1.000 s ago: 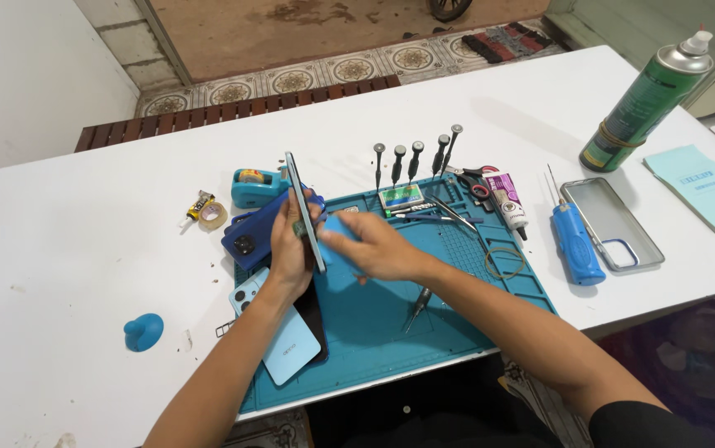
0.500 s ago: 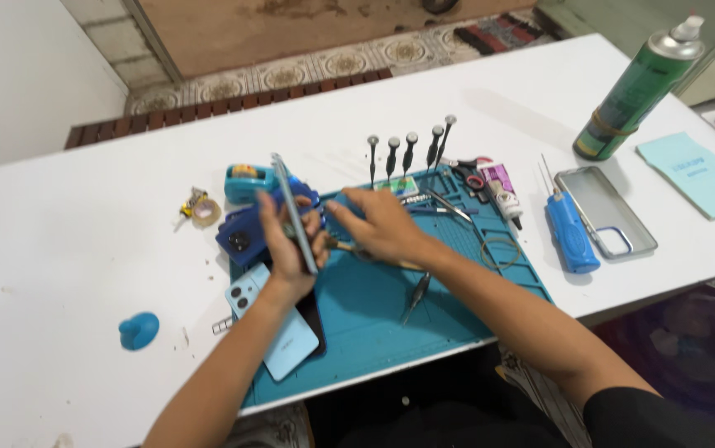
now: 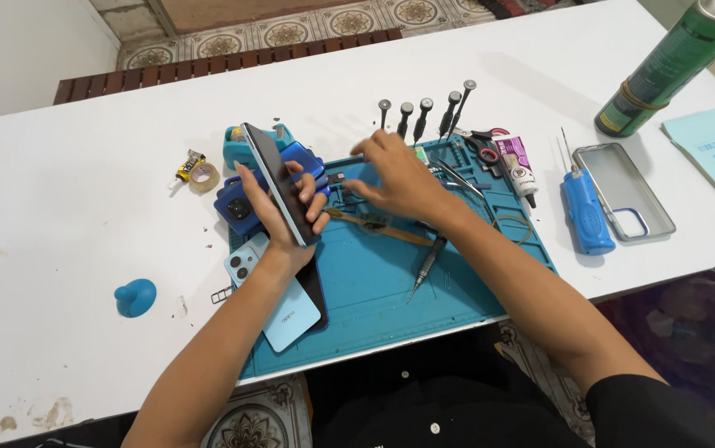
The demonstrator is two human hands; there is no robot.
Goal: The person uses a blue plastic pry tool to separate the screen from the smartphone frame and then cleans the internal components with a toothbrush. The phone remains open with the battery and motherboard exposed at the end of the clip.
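Observation:
My left hand (image 3: 289, 217) grips a dark-screened phone (image 3: 277, 184) on edge, tilted, above the left end of the teal work mat (image 3: 465, 286). My right hand (image 3: 403, 181) hovers over the mat's upper compartments just right of the phone, fingers spread, with nothing visible in them. A thin brown pry tool (image 3: 378, 226) lies on the mat under that hand. A loose screwdriver (image 3: 425, 265) rests near my right wrist. Under my left forearm a light-blue phone (image 3: 284, 309) lies back-up, and a dark-blue phone back (image 3: 237, 207) sits behind the held phone.
Several screwdrivers (image 3: 424, 114) stand along the mat's far edge, beside scissors (image 3: 482, 145) and a glue tube (image 3: 523, 166). To the right lie a blue electric screwdriver (image 3: 585, 211), clear phone case (image 3: 627, 192) and green spray can (image 3: 673, 66). On the left sit a tape roll (image 3: 204, 176) and a blue suction cup (image 3: 135, 296).
My right hand has drawn back from the phone's edge and shifted up and right over the mat's upper compartments. My left hand keeps holding the phone in much the same place.

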